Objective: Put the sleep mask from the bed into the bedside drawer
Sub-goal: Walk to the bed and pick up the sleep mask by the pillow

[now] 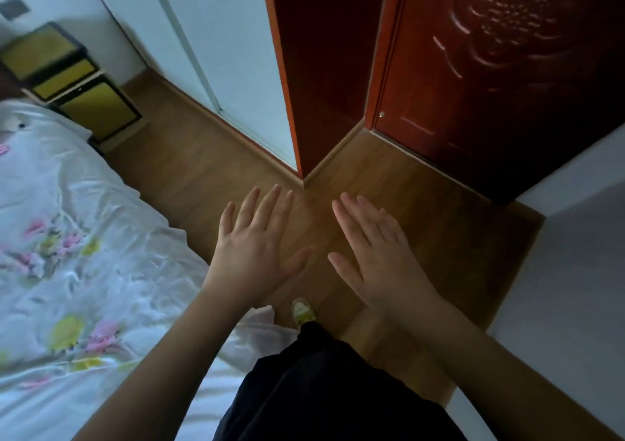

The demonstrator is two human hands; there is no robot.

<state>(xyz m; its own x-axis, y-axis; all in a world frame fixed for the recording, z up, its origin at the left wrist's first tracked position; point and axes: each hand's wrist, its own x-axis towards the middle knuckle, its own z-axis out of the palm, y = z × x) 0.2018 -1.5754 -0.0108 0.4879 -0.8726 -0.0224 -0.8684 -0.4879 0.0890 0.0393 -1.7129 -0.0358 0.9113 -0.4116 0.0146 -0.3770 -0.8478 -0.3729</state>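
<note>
My left hand (257, 247) and my right hand (375, 251) are stretched out flat, palms down and fingers apart, above the wooden floor, and both hold nothing. The bed (67, 237), under a white quilt with pink and yellow flowers, fills the left side. At the bed's far end stands the bedside cabinet (72, 82), black-framed with yellow fronts, and its drawers look shut. A small pink shape (4, 149) lies on the quilt at the left edge, cut off by the frame; I cannot tell whether it is the sleep mask.
A strip of wooden floor (189, 170) runs between the bed and a white wardrobe (216, 51) towards the cabinet. A dark red door (490, 68) is ahead on the right. My dark trousers and one shoe (303, 310) show below my hands.
</note>
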